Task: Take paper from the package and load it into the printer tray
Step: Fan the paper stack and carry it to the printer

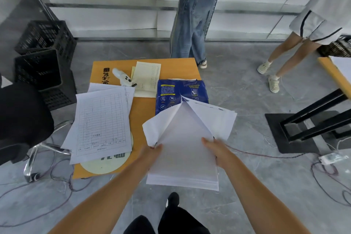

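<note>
1. A grey floor (247, 85) was seen under and all around the hands.
2. A small orange table (144, 108) was set just ahead of the hands and to their left.
3. A printed form (100, 123) was laid on the table, left of the left hand.
4. A blue paper package (176, 93) was seen just past the hands, at the right edge of the table, with its near end torn open.
5. A thick stack of white paper (182, 157) was held between both hands, out over the floor, with its far end near the package mouth.
6. The left hand (152, 153) was closed on the stack's left edge, thumb on top.
7. The right hand (214, 148) was closed on the right edge the same way.
8. No printer tray was seen anywhere, so its place could not be told.
9. To do this step well, the stack should probably be kept flat and squeezed evenly from both sides.
10. The loose top sheets, which were fanned out at the far end, should be tapped straight before loading, or a jam might be caused.
</note>
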{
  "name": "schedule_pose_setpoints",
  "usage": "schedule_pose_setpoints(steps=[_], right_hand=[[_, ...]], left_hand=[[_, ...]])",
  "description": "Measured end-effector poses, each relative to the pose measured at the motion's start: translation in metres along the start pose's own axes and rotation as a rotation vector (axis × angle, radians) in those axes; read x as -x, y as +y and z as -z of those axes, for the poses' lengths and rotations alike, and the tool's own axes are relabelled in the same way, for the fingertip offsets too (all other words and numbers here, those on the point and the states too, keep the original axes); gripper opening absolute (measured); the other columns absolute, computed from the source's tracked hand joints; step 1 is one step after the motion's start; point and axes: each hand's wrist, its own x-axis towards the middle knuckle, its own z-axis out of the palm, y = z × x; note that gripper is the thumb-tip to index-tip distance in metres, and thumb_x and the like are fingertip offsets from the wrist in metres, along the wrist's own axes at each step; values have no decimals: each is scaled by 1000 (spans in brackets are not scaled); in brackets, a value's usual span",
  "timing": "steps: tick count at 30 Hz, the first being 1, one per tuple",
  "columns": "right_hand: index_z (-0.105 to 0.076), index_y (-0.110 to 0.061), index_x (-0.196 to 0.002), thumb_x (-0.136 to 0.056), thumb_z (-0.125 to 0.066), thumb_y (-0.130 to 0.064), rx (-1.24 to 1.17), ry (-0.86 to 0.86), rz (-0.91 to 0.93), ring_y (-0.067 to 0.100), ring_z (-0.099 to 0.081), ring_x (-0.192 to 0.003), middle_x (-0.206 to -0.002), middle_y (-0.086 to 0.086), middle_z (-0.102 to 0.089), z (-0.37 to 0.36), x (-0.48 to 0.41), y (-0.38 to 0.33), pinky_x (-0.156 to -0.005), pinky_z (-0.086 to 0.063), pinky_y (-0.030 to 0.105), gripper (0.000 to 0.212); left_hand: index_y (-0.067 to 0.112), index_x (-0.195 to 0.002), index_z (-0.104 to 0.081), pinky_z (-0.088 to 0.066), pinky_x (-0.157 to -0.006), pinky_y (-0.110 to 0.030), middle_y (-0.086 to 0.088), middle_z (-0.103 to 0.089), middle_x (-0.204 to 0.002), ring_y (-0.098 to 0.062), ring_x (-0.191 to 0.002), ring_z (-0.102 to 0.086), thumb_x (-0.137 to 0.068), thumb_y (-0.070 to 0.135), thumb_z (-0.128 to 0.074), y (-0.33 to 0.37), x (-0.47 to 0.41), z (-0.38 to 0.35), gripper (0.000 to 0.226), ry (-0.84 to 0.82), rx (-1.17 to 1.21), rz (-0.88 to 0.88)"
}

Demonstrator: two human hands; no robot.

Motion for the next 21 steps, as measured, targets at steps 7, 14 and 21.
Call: schedule_pose_setpoints(steps=[7, 14, 21], right_hand=[[-59, -16, -119, -95, -57, -9, -42, 18, 82, 31, -63, -102, -115, 14, -66, -13, 56, 31, -93, -51, 47, 26], [-65, -15, -110, -87, -63, -11, -134, 197, 101, 33, -66, -92, -101, 12, -70, -42, 123, 99, -87, -54, 44, 23], [-66, -1, -110, -93, -56, -5, -259, 265, 198, 31, -63, -83, -94, 17, -67, -62, 194, 132, -85, -51, 49, 20]], left_hand=[[17, -112, -52, -52, -74, -34, -10, -63, -110, -24, -97, -62, -95, 38, -54, -38, 34, 24, 27, -62, -7, -132], [17, -111, -52, -38, -58, -24, 3, -59, -94, -9, -76, -54, -97, 31, -53, -79, 79, 57, 19, -113, -71, -286], [17, -105, -53, -37, -60, -21, 2, -55, -92, -7, -75, -49, -96, 29, -55, -96, 132, 84, 15, -136, -108, -451]])
